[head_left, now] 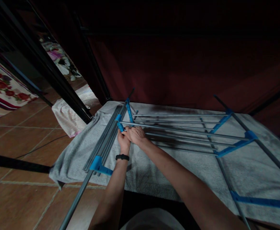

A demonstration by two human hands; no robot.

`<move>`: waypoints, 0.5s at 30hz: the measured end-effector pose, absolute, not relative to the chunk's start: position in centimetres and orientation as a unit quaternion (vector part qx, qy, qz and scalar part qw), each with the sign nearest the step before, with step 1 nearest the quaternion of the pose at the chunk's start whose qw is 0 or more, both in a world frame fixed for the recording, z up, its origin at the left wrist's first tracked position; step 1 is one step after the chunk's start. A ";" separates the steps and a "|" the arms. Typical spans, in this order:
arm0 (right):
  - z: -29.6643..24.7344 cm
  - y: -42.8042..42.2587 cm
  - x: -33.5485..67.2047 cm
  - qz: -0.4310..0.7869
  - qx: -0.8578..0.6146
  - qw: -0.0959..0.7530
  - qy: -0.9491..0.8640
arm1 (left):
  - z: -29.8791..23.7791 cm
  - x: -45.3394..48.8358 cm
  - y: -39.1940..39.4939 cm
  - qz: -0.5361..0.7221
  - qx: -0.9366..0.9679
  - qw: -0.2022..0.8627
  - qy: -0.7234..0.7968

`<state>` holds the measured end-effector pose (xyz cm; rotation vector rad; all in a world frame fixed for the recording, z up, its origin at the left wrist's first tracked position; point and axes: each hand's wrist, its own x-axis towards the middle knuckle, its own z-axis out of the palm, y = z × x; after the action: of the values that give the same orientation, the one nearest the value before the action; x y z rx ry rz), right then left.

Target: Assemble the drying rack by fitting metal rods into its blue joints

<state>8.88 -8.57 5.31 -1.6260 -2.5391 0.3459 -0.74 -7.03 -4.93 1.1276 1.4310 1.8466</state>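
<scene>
A drying rack of grey metal rods (178, 134) and blue plastic connectors lies on a grey towel (192, 169) spread on the floor. My left hand (123, 140), with a black band on the wrist, is closed round a blue connector (120, 124) on the left side bar. My right hand (136, 134) lies beside it, its fingers curled round the end of a grey rod where it meets that connector. A bundle of loose grey rods (104, 143) lies just left of my hands.
Brown floor tiles (22, 195) stretch to the left, crossed by a dark bar and a thin cable. A striped cloth (69, 115) and a floral mat (3, 86) lie at the far left beside black frame legs. A dark red wall stands behind.
</scene>
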 end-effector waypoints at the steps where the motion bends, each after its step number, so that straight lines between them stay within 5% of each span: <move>1: 5.2 -8.6 8.9 0.104 -0.541 0.059 -0.832 | -5.0 -0.7 -7.1 0.684 0.418 0.268 0.534; 15: 5.3 -8.9 10.0 0.122 -0.508 0.092 -0.848 | -5.7 -0.6 -7.3 0.683 0.430 0.234 0.543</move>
<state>9.98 -8.87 5.30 -1.5088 -2.5184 0.3629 -0.62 -7.25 -5.70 1.1811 1.4900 1.8745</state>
